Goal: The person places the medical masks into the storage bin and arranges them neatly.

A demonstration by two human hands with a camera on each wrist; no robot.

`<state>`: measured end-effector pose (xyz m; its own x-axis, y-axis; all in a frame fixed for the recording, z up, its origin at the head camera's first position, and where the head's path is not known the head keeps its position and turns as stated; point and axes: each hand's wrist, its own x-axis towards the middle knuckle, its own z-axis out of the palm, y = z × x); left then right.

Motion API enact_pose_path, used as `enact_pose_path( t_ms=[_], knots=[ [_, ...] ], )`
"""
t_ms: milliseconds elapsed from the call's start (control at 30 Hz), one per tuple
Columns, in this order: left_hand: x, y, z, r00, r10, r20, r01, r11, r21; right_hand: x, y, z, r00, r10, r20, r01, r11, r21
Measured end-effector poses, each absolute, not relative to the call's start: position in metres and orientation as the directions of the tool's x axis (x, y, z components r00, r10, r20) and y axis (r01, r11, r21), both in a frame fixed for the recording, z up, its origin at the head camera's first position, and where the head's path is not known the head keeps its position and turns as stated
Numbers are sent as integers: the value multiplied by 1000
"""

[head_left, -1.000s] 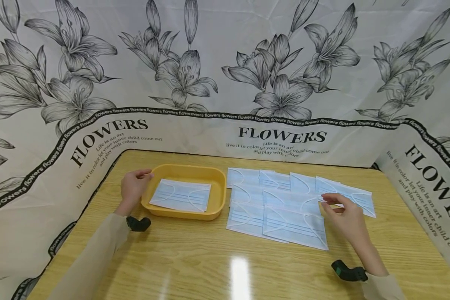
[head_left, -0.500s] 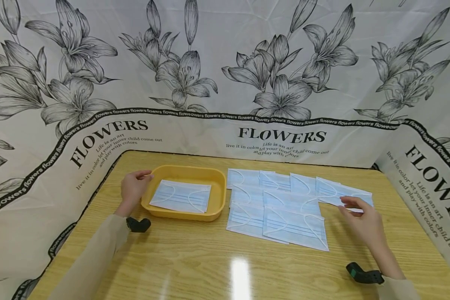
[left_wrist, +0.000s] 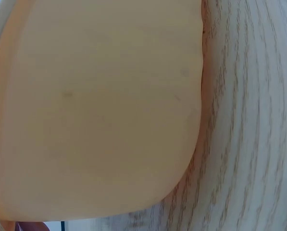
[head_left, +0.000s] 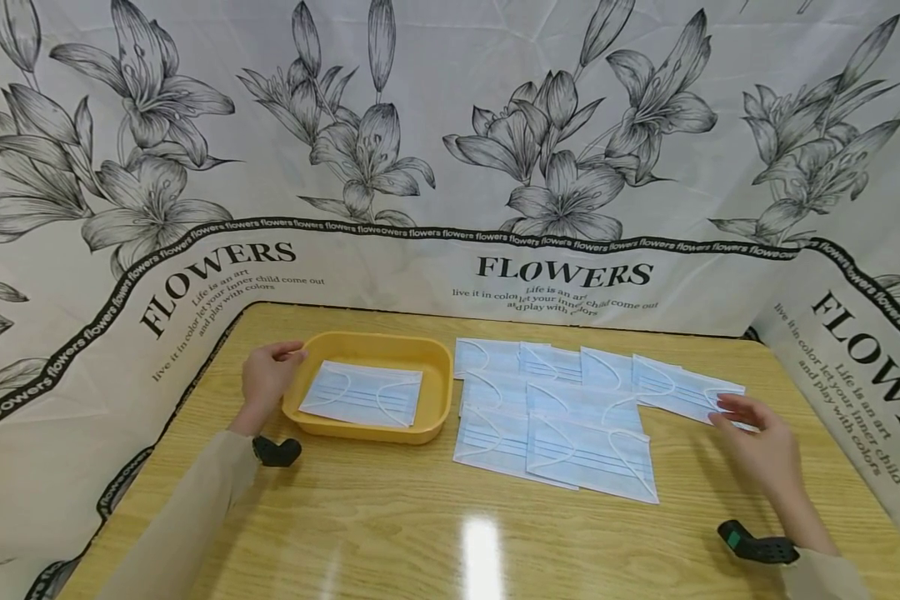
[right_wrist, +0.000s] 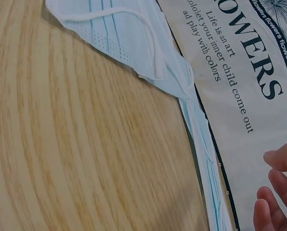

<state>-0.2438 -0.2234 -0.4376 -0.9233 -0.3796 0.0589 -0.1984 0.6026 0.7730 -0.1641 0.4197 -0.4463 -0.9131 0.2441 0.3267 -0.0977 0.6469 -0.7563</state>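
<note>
A yellow plastic tray [head_left: 378, 432] stands at the left of the table with a blue disposable face mask [head_left: 362, 395] lying flat in it. My left hand [head_left: 265, 375] holds the tray's left rim between thumb and fingers. Its outer wall [left_wrist: 100, 110] fills most of the left wrist view. Right of the tray, several more blue masks [head_left: 592, 457] lie spread in overlapping rows, ear loops up. My right hand [head_left: 767, 446] hovers by the right end of the rightmost mask [head_left: 682, 390]. In the right wrist view its fingers [right_wrist: 282, 161] are loosely bent, with nothing between them.
The light wood table [head_left: 390, 517] has a bright reflection near its front. White flower-printed cloth [head_left: 420, 267] closes off the back and both sides. A dark device is strapped to each wrist.
My right hand has moved rightward from the middle masks to the end of the rightmost one, nothing held. My left hand, the tray and the masks have stayed put.
</note>
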Motion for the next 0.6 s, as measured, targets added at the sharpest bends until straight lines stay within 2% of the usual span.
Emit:
enact_pose_path(
  t_ms=[600],
  knots=[
    [-245, -223, -436, -918, -394, 43, -219, 595, 773, -175, 461, -446, -893, 414, 174, 94, 550, -830]
  ],
)
